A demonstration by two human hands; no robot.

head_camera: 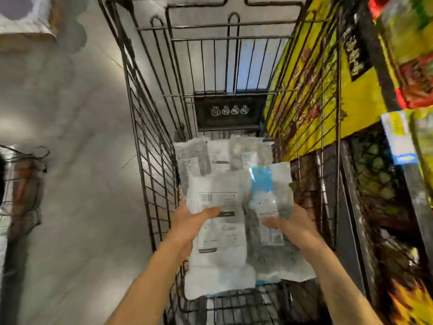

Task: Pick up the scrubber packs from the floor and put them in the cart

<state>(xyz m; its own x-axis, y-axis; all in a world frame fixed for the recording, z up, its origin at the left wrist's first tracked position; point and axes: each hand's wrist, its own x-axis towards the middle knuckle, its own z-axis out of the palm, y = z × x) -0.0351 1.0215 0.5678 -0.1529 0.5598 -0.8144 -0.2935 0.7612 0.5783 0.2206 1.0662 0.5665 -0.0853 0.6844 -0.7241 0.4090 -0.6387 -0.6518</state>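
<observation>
Both hands over the wire cart (pixel 150 141). Left hand (pixel 187 219) grips a white scrubber pack (pixel 218 184), thumb on top; right hand (pixel 290 226) holds a blue-printed scrubber pack (pixel 269 184). More packs (pixel 210 156) lie inside the cart, w/ yellow shelf goods (pixel 365 85) at right.

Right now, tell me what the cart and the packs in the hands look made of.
Cart: dark-coated metal wire, judging by its thin rigid grid.
Pack in the left hand: glossy, crinkled clear plastic film with a printed label.
Pack in the right hand: likely the same film, with a blue patch.
</observation>
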